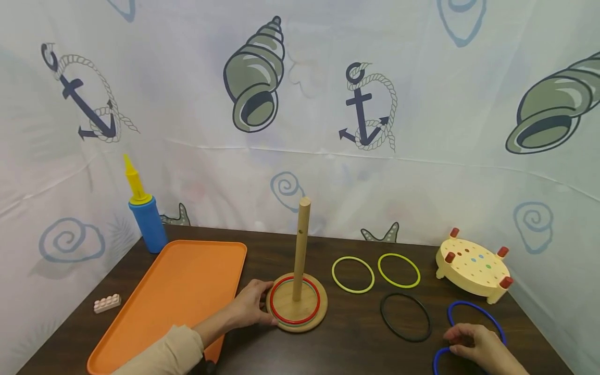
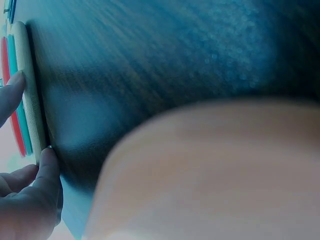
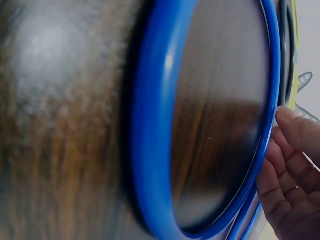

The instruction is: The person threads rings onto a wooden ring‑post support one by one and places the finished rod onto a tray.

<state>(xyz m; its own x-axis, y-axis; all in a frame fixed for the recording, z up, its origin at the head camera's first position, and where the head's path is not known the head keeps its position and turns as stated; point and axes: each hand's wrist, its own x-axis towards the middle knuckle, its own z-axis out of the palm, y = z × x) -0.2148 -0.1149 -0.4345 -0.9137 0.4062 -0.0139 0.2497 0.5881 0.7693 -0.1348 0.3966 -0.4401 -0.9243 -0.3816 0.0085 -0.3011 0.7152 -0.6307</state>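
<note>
At the middle of the table stands a round wooden base with an upright peg [image 1: 302, 250]. A red ring [image 1: 320, 302] lies on the base around the peg, with a teal ring [image 2: 12, 55] under it. My left hand [image 1: 250, 306] holds the base by its left edge, thumb and fingers spread along the rim. On the right, two blue rings [image 1: 487, 315] [image 3: 155, 125] lie on the table. My right hand [image 1: 483, 346] has curled fingers at the edge of the nearer blue ring, the fingertips meeting it; part of this ring is hidden beneath the hand.
A black ring [image 1: 382, 312] and two yellow rings [image 1: 373, 281] lie right of the peg. An orange tray [image 1: 187, 286], a pink toy brick [image 1: 107, 303] and a blue-and-yellow hand pump [image 1: 149, 221] are on the left. An overturned cream stool-like toy [image 1: 473, 263] with red feet sits back right.
</note>
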